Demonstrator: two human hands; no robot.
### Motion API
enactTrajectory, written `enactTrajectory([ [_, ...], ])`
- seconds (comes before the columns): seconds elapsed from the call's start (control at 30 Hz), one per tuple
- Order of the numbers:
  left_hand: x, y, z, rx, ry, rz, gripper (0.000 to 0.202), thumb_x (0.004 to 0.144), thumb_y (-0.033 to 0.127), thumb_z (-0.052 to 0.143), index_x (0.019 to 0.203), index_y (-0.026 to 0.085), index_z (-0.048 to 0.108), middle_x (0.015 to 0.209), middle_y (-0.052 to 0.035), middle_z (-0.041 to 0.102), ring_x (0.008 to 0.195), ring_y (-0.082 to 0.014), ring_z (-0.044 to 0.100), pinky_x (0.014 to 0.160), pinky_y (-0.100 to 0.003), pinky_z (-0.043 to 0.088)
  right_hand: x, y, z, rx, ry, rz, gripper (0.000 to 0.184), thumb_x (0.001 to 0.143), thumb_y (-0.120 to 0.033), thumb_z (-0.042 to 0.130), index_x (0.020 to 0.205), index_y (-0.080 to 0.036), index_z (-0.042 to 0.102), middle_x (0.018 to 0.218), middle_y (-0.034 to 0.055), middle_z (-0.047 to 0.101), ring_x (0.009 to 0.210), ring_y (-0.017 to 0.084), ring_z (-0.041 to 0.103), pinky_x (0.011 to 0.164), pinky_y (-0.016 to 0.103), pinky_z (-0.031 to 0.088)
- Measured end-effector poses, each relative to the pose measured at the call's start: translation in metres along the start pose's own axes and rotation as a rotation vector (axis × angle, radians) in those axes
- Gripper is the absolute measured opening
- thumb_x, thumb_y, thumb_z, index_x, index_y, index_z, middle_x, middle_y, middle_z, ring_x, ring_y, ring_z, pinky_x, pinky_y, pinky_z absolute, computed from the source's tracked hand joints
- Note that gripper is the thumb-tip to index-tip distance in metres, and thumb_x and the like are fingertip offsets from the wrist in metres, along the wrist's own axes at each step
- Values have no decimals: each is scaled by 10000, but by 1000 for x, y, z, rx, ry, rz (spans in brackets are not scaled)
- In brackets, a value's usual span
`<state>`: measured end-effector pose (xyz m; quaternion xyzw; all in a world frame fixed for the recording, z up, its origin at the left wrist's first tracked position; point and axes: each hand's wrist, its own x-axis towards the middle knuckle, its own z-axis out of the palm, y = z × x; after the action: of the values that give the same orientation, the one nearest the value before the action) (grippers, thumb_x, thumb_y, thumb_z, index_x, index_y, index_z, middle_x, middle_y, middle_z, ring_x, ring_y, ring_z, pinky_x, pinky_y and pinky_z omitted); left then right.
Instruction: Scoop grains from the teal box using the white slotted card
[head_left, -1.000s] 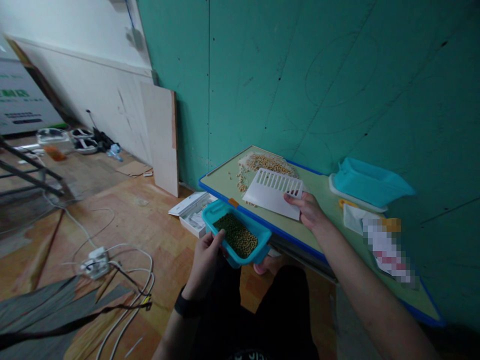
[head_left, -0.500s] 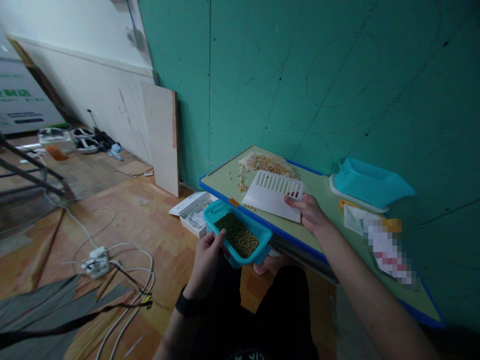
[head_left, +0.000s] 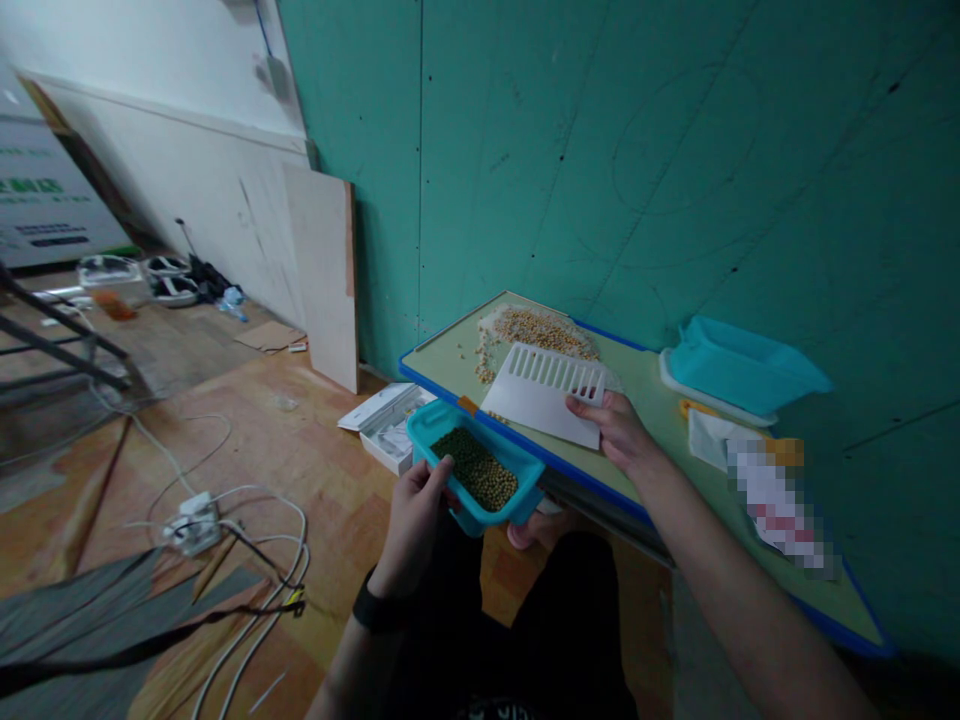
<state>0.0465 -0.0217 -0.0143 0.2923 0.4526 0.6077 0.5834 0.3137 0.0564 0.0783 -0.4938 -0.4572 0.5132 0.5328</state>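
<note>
My left hand [head_left: 416,515] grips the near rim of a blue plastic box [head_left: 448,419] half full of green beans [head_left: 474,468], held just below the table's front edge. My right hand [head_left: 616,428] pinches the corner of a white slotted scraper [head_left: 541,393] that lies flat on the green table [head_left: 442,362]. Beyond the scraper's toothed edge is a heap of yellow beans [head_left: 541,331] with white grains around it. A few stray beans lie by the scraper's near edge.
A blue lidded container [head_left: 739,364] stands at the back right against the green wall. White paper and a blurred packet [head_left: 772,492] lie to the right. On the wooden floor are an open white box [head_left: 382,422], a power strip [head_left: 192,520] and cables.
The scraper has slid a little toward the table's front edge with my right hand. The blue box stays in place under the edge.
</note>
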Motion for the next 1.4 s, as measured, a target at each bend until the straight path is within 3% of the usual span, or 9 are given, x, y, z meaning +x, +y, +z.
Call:
enactTrajectory([
  [0.3, -3, 13, 7, -10, 38, -31, 474, 613, 547, 862, 596, 203, 538, 443, 38, 574, 379, -124, 540, 411, -231, 426, -14, -4, 10, 20, 0, 13, 578, 484, -412, 972, 969, -197, 743, 1002, 75, 799, 989, 304, 734, 903, 411, 571],
  [0.47, -2, 11, 7, -10, 58, -29, 506, 582, 572, 872, 590, 206, 523, 436, 39, 573, 374, -120, 537, 406, -224, 430, -19, -2, 10, 20, 26, 30, 520, 503, -413, 964, 924, -189, 754, 946, 78, 801, 922, 302, 744, 886, 432, 576],
  [0.6, -1, 7, 4, -33, 42, -42, 515, 589, 595, 867, 606, 204, 533, 441, 42, 567, 382, -121, 539, 408, -222, 430, -33, 5, 12, -16, 225, -156, 442, 561, -428, 938, 903, -209, 763, 935, 58, 801, 924, 304, 742, 897, 460, 576],
  [0.73, -2, 5, 1, -41, 18, -50, 511, 596, 588, 876, 619, 197, 549, 455, 38, 575, 396, -120, 542, 423, -222, 443, -68, 12, 26, -323, 387, -407, 258, 708, -404, 862, 901, -246, 797, 923, 59, 805, 886, 313, 748, 850, 442, 589],
  [0.8, -3, 4, 0, -52, 18, -43, 501, 605, 583, 876, 629, 191, 565, 462, 41, 574, 398, -116, 536, 426, -221, 446, -85, 15, 37, -485, 362, -491, 142, 750, -368, 831, 855, -274, 807, 866, 56, 804, 803, 308, 754, 787, 421, 601],
  [0.9, -3, 3, -1, -45, 15, -38, 480, 628, 576, 869, 647, 180, 598, 480, 41, 579, 410, -112, 534, 430, -215, 438, -97, 16, 53, -648, 206, -615, 98, 808, -315, 768, 890, -303, 820, 856, 50, 806, 749, 282, 763, 759, 389, 614],
  [1.03, -3, 2, -3, -23, 9, -41, 487, 618, 592, 869, 647, 175, 617, 476, 40, 580, 416, -114, 536, 441, -215, 432, -90, 18, 66, -720, 37, -710, 267, 866, -222, 667, 1082, -308, 798, 1049, 47, 795, 892, 265, 781, 859, 381, 625],
  [1.27, -2, 1, -4, -41, 15, -69, 514, 592, 594, 886, 607, 186, 572, 455, 51, 551, 403, -103, 506, 428, -206, 397, -78, 22, 66, -885, -75, -883, 536, 829, -52, 523, 1260, -303, 721, 1177, 24, 755, 1000, 238, 769, 922, 374, 625],
  [1.4, 0, -1, -5, -43, 1, -58, 492, 631, 578, 874, 627, 184, 580, 473, 45, 561, 421, -108, 516, 447, -213, 416, -76, 23, 63, -1009, -69, -969, 611, 794, -3, 475, 1305, -259, 692, 1196, 53, 750, 1008, 228, 767, 912, 354, 623],
])
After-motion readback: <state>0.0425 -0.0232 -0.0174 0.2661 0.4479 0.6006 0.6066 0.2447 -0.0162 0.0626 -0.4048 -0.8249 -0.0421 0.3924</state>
